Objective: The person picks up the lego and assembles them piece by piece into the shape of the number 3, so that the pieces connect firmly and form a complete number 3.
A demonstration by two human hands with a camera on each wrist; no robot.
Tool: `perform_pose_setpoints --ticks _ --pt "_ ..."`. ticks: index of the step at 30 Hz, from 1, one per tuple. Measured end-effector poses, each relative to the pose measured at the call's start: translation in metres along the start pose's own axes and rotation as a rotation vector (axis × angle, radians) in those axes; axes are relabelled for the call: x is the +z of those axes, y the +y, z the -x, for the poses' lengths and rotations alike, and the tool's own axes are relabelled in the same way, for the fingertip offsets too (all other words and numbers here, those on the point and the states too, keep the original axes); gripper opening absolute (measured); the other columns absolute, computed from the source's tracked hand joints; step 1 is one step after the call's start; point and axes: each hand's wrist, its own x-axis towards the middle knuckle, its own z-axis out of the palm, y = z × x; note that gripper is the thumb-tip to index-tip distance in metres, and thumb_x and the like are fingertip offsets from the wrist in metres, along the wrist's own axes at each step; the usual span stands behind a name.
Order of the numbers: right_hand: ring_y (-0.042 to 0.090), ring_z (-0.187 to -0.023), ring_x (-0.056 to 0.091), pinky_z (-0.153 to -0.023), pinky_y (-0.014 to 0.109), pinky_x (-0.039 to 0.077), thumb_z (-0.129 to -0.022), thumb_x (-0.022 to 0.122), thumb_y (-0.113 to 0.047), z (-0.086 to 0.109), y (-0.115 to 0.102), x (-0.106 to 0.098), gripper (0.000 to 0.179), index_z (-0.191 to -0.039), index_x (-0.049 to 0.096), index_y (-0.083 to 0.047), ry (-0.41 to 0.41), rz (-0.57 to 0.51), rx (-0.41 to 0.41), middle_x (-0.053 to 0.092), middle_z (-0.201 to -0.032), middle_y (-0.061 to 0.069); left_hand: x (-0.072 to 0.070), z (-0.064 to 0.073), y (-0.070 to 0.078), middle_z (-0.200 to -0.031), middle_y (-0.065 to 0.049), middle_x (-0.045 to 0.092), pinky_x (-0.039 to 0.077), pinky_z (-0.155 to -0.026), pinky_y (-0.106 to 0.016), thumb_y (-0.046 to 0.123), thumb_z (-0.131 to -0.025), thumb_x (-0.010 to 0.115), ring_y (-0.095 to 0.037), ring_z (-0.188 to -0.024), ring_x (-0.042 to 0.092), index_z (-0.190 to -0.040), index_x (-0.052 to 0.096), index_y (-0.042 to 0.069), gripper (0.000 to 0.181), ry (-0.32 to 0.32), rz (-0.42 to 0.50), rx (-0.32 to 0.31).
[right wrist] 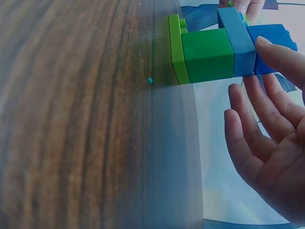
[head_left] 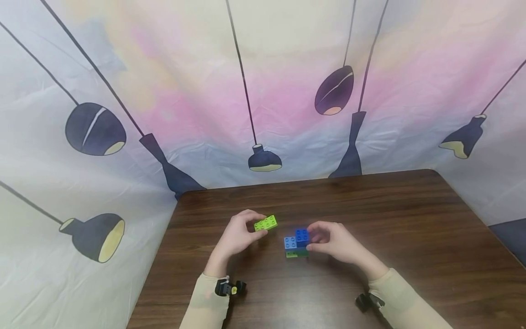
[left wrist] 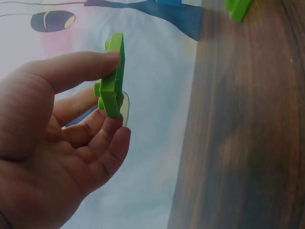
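Observation:
Between thumb and fingers, my left hand [head_left: 238, 233] pinches a flat lime-green toy building brick [head_left: 265, 223] by its long sides. In the left wrist view that brick [left wrist: 113, 76] is turned edge-on, studs toward the palm. To its right stands a small stack of bricks. In the right wrist view the stack has a flat lime-green brick [right wrist: 176, 52] at the table, a green brick [right wrist: 208, 56] on it, then a light-blue brick [right wrist: 237, 44] and a dark-blue brick [right wrist: 274, 40] on top. My right hand [head_left: 334, 240] grips the dark-blue brick, thumb on its side.
A dark wood-grain table [head_left: 394, 205] lies under both hands. Behind it hangs a fabric backdrop [head_left: 197, 91] printed with hanging lamps. A tiny teal speck [right wrist: 150, 80] shows on the table beside the stack in the right wrist view.

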Motion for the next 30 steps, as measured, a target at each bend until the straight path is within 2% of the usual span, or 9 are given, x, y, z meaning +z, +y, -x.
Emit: perform_pose_setpoints --ticks 6,16,24,30 --pt "0.016 -0.098 0.073 -0.080 0.030 0.060 -0.090 0.090 -0.028 0.000 0.001 0.000 0.042 -0.125 0.071 -0.015 0.000 0.007 0.001 0.075 -0.111 -0.002 0.001 0.002 0.012 -0.119 0.000 0.071 0.057 -0.093 -0.052 0.015 -0.090 0.086 -0.020 -0.106 0.067 -0.124 0.078 0.011 0.035 -0.017 0.020 0.065" --pt "0.016 -0.099 0.073 -0.081 0.029 0.060 -0.090 0.090 -0.027 0.000 -0.002 0.001 0.042 -0.125 0.071 -0.015 -0.003 0.002 0.001 0.075 -0.111 -0.003 0.007 0.004 0.018 -0.118 0.003 0.069 0.058 -0.091 -0.042 0.013 -0.091 0.086 -0.014 -0.101 0.064 -0.125 0.077 0.011 0.035 -0.022 0.009 0.086" --pt "0.015 -0.099 0.073 -0.081 0.028 0.060 -0.090 0.090 -0.028 0.000 -0.002 0.001 0.042 -0.126 0.071 -0.015 0.000 0.003 0.005 0.075 -0.113 -0.002 0.006 0.006 0.032 -0.117 0.000 0.068 0.059 -0.091 -0.052 0.010 -0.090 0.087 -0.018 -0.099 0.064 -0.125 0.077 0.008 0.037 -0.034 0.044 0.135" --pt "0.015 -0.099 0.073 -0.081 0.027 0.060 -0.090 0.090 -0.028 0.000 -0.003 0.001 0.043 -0.126 0.071 -0.015 0.003 0.003 0.002 0.075 -0.114 -0.001 0.009 0.008 0.040 -0.117 0.003 0.067 0.058 -0.091 -0.052 0.011 -0.090 0.086 -0.016 -0.101 0.063 -0.127 0.077 0.009 0.037 -0.038 0.055 0.146"
